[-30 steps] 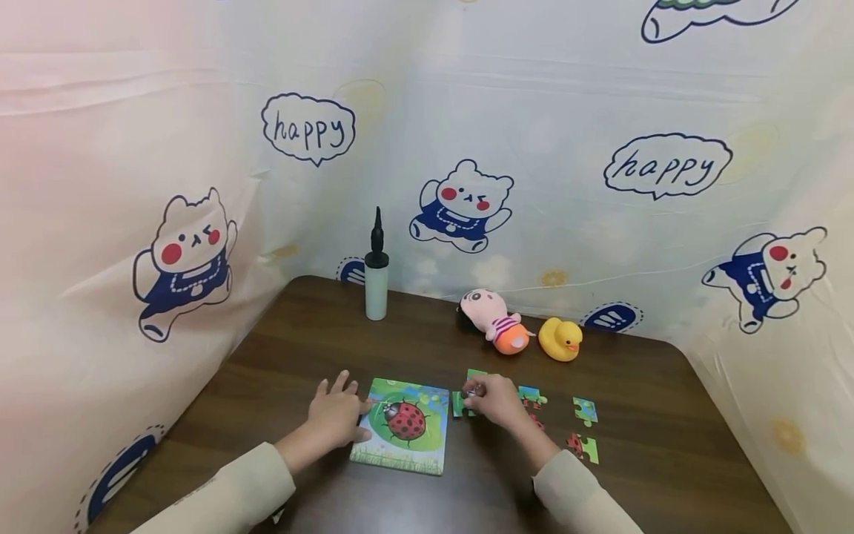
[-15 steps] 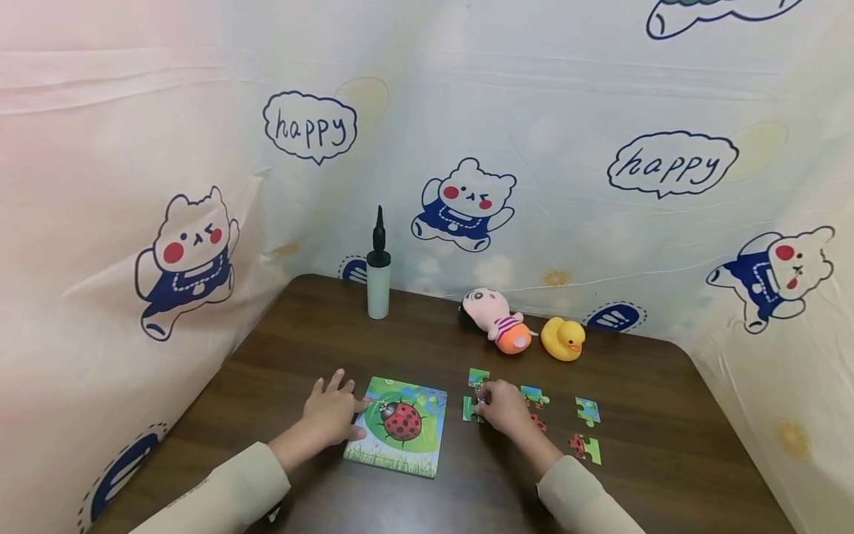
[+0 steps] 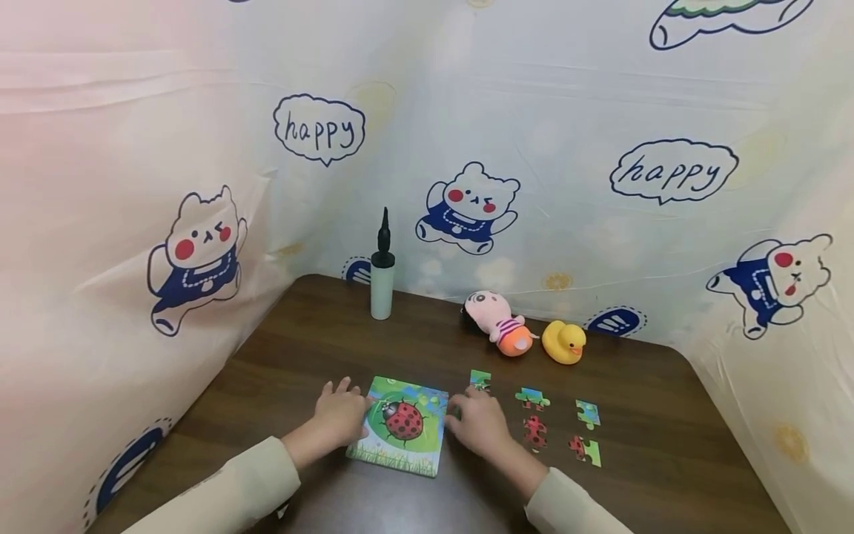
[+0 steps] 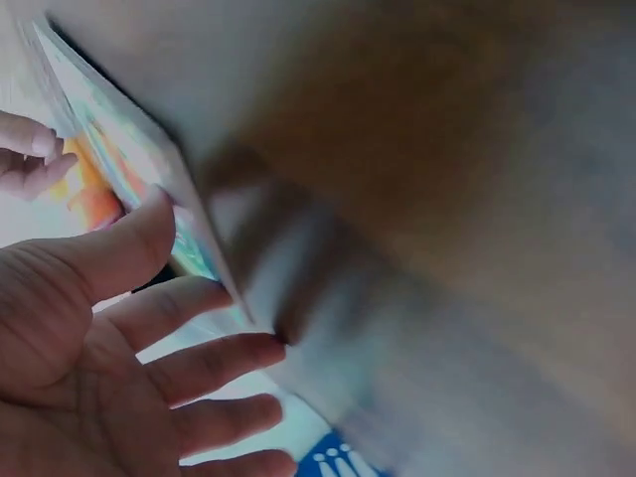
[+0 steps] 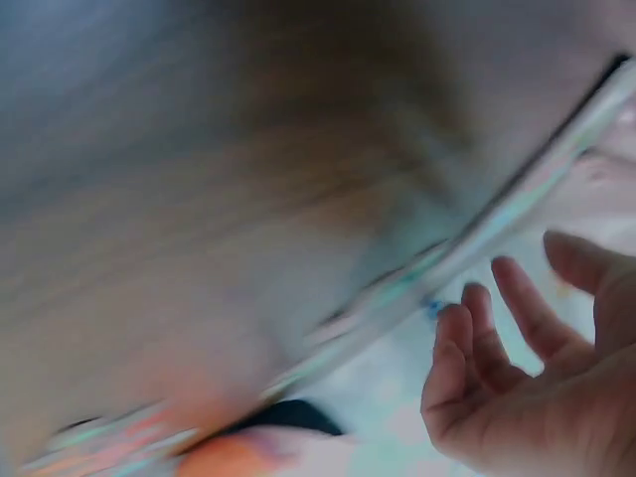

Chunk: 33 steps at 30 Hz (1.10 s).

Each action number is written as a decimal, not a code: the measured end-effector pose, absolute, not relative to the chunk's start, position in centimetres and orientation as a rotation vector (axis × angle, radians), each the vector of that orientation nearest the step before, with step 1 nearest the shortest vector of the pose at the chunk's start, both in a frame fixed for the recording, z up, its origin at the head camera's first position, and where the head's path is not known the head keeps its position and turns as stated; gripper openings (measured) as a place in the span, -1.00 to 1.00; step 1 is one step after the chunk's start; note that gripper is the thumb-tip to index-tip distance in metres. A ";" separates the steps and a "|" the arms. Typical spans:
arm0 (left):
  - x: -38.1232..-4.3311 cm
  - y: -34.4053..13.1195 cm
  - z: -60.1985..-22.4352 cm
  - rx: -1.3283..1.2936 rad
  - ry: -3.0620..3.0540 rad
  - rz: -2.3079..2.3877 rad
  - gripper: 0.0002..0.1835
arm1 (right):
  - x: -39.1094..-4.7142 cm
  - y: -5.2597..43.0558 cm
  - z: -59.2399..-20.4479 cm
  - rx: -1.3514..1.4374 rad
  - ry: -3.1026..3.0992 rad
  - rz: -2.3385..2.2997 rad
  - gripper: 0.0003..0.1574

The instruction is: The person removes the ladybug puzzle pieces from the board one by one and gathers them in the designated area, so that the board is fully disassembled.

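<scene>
A square ladybug picture board (image 3: 403,424) lies flat on the table between both hands. At its left edge, my left hand (image 3: 342,417) rests with the thumb and index finger touching or very near the border; in the left wrist view its fingers (image 4: 214,368) are spread. Just off the board's right edge is my right hand (image 3: 483,423), its fingers (image 5: 532,313) loosely bent with nothing visible between them. A green puzzle piece (image 3: 480,380) shows just beyond the right hand, which covers the table beneath it.
Right of the right hand lie several loose puzzle pieces, among them a ladybug-body piece (image 3: 534,432) and a blue-green piece (image 3: 588,413). Farther back are a pump (image 3: 382,291), a plush doll (image 3: 498,322) and a yellow rubber duck (image 3: 564,342). A printed curtain (image 3: 560,89) surrounds the table.
My right hand has shifted left from the loose pieces to the board's right edge. The green piece it was fingering is now out of sight. My left hand stays at the board.
</scene>
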State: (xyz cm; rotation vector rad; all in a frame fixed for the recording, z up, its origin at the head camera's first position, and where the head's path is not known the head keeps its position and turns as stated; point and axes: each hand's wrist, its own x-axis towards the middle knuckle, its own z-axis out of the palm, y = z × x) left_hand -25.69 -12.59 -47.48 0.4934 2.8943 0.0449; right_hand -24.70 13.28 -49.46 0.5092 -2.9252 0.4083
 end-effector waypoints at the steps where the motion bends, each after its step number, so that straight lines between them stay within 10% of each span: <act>1: -25.7 -12.3 -47.3 0.487 2.892 0.034 -0.46 | -24.2 12.7 -49.3 0.574 -2.935 0.385 -0.71; 8: -25.5 -10.6 -47.0 0.511 2.883 0.104 -0.58 | -22.6 10.3 -49.3 0.725 -3.139 0.226 -0.34; 33: -24.5 -9.4 -47.8 0.625 2.928 0.383 -0.60 | -23.2 8.9 -48.7 0.542 -3.262 0.541 -0.35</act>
